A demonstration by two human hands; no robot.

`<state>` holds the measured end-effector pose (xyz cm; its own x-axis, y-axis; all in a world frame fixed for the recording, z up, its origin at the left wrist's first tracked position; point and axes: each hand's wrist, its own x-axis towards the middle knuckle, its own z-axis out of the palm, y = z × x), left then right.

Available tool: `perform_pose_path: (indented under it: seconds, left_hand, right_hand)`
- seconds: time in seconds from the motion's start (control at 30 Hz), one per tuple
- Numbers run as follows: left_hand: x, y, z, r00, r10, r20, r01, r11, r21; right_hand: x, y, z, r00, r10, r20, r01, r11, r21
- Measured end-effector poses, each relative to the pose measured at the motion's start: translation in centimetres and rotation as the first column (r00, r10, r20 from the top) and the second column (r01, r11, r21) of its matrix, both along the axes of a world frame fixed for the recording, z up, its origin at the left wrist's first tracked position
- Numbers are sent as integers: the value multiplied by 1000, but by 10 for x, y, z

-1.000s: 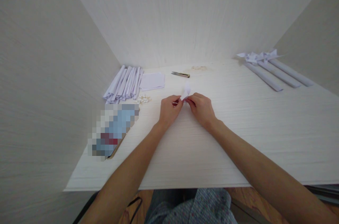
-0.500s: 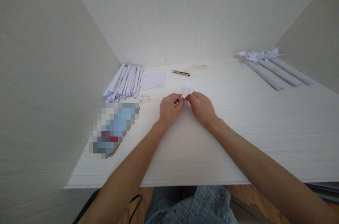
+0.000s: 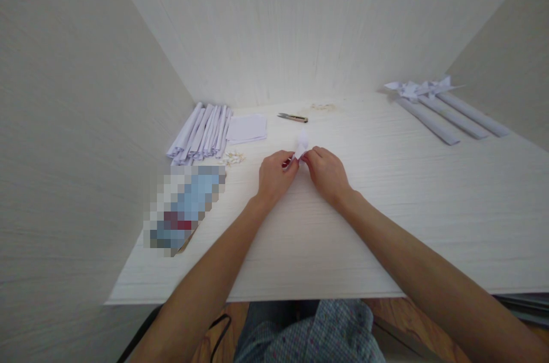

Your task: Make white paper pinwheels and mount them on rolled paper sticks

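Observation:
Near the middle of the table, a small folded piece of white paper (image 3: pixel 302 140) is pinched between my two hands. My left hand (image 3: pixel 277 175) grips its lower left side, fingers curled. From the right, my right hand (image 3: pixel 328 173) is closed on its lower right edge with thumb and fingers. The paper's upper part sticks up past the fingertips, and its lower part is hidden by them. Beyond it lie thread snips (image 3: pixel 293 118) with a light handle. A stack of square white paper sheets (image 3: pixel 246 128) rests to the left of the snips.
Rolled paper tubes (image 3: pixel 201 133) lie bundled at the left. Small pale pieces (image 3: pixel 234 158) are scattered beside them, with a blurred-out flat item (image 3: pixel 189 208) nearer me. Three paper pinwheels on tubes (image 3: pixel 450 114) lie at the right. Walls (image 3: pixel 274 26) enclose the table (image 3: pixel 429 197).
Almost nothing differs. The paper's upper part shows slightly more clearly above my fingers, and both hands keep their hold in the same place.

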<state>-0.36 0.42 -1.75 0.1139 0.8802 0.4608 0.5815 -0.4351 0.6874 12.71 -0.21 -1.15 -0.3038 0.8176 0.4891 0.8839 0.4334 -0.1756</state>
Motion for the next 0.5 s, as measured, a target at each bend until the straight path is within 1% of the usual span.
perform_pose_path:
  seconds: [0.13,0.4,0.5]
  left_hand:
    - [0,-1,1,1000,2,-3,-2,1000,-9]
    - [0,-1,2,1000,-11,-22,11,1000,-26]
    - [0,-1,2,1000,-5,-31,5,1000,-29]
  right_hand:
    - [0,0,0,1000,1,16,-1,1000,-5]
    - [0,0,0,997,-53,-55,55,998,20]
    - [1,0,-1,997,-40,-67,42,999,18]
